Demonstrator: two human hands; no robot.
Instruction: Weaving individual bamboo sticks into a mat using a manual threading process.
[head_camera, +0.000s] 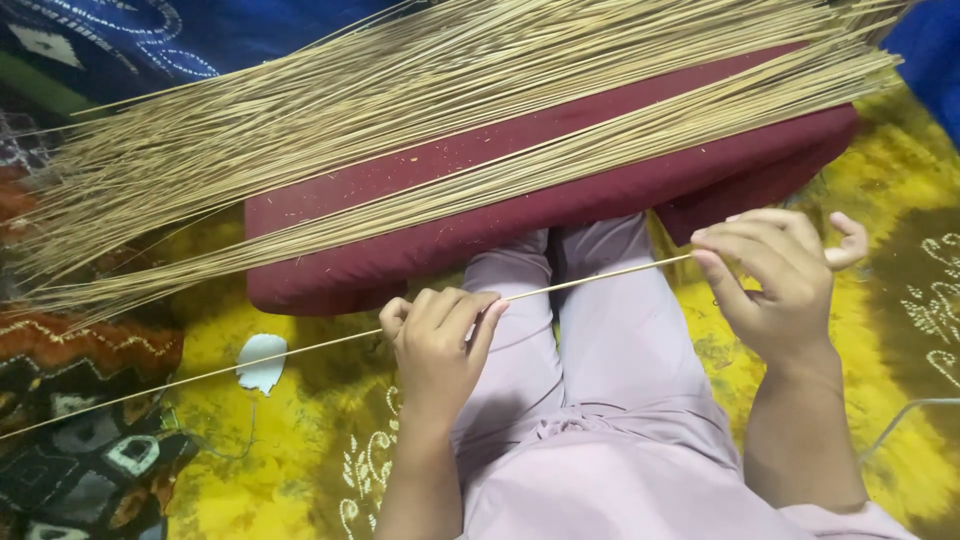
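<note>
Yellow patterned cloth (290, 440) covers the floor where a person sits, legs (590, 340) in pale lilac stretched under a maroon cushion (560, 190) heaped with thin straw sticks (400, 110). One stick (330, 345) runs across the lap, its long axis rising from lower left to upper right. The left hand (440, 345) is closed around its middle; the right hand (775, 275) pinches its upper end between fingertips.

A home floor used for handcraft: a person sits on a yellow patterned cloth (290, 470) beside patterned fabrics (80, 440), with a maroon cushion (560, 200) carrying a spread of thin dry sticks (400, 110).
</note>
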